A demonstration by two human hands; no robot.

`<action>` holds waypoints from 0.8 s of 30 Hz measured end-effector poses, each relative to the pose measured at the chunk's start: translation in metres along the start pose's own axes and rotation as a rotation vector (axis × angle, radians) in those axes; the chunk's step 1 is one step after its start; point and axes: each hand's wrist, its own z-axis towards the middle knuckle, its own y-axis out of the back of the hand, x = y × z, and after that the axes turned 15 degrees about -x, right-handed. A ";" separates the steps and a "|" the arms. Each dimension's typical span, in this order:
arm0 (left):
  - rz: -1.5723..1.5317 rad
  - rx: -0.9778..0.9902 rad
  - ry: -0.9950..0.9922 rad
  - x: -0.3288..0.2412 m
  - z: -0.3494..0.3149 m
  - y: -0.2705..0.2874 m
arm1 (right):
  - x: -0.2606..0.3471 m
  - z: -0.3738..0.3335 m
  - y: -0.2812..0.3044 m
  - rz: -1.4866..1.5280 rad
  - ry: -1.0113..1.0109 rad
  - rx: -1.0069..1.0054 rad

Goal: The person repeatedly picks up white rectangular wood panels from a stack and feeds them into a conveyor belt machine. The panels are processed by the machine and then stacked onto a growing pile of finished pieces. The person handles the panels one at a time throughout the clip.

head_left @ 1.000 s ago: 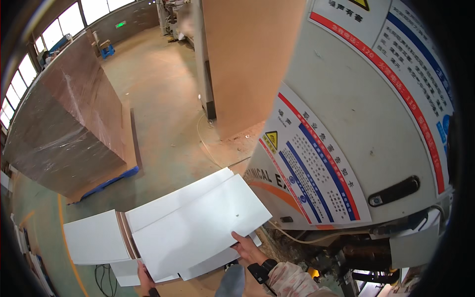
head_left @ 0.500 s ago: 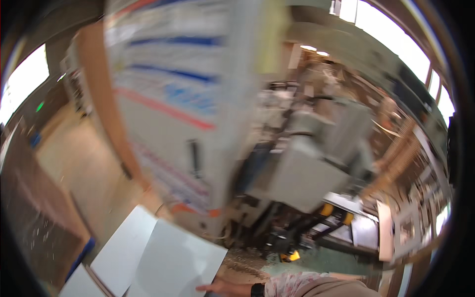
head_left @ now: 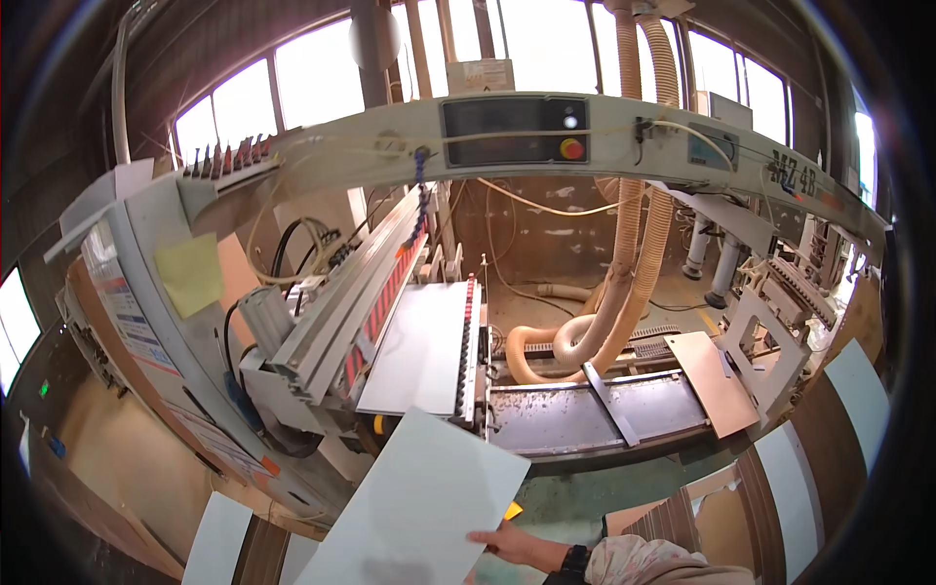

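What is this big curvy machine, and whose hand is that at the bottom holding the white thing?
The picture comes from a camera worn on a person's head, looking down, and its wide lens bends straight edges. The hand at the bottom is the person's own right hand, with its grip on the edge of a flat white board. The left hand is out of view. Ahead stands a big workshop machine with a red button and fat bendy hoses. Another white board lies flat on the machine's bed, and a brown board rests to the right.
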 end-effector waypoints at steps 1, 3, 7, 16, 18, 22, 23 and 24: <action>-0.001 0.029 -0.003 0.003 -0.006 -0.015 | 0.020 0.001 0.008 0.092 0.040 -0.035; -0.009 0.070 -0.018 0.008 -0.019 -0.042 | 0.056 0.009 0.022 0.243 0.098 -0.067; -0.018 0.162 -0.017 0.019 -0.030 -0.103 | 0.114 0.048 0.058 0.403 0.117 -0.137; -0.129 0.260 0.041 0.020 -0.019 -0.266 | 0.210 0.192 0.088 0.360 0.266 -0.216; -0.162 0.268 0.059 0.015 -0.017 -0.299 | 0.221 0.228 0.087 0.398 0.270 -0.209; -0.223 0.266 0.071 -0.003 -0.018 -0.354 | 0.237 0.304 0.080 0.482 0.300 -0.173; -0.242 0.260 0.075 -0.005 -0.016 -0.365 | 0.245 0.319 0.072 0.469 0.283 -0.244; -0.260 0.252 0.082 -0.008 -0.015 -0.374 | 0.251 0.335 0.066 0.472 0.286 -0.262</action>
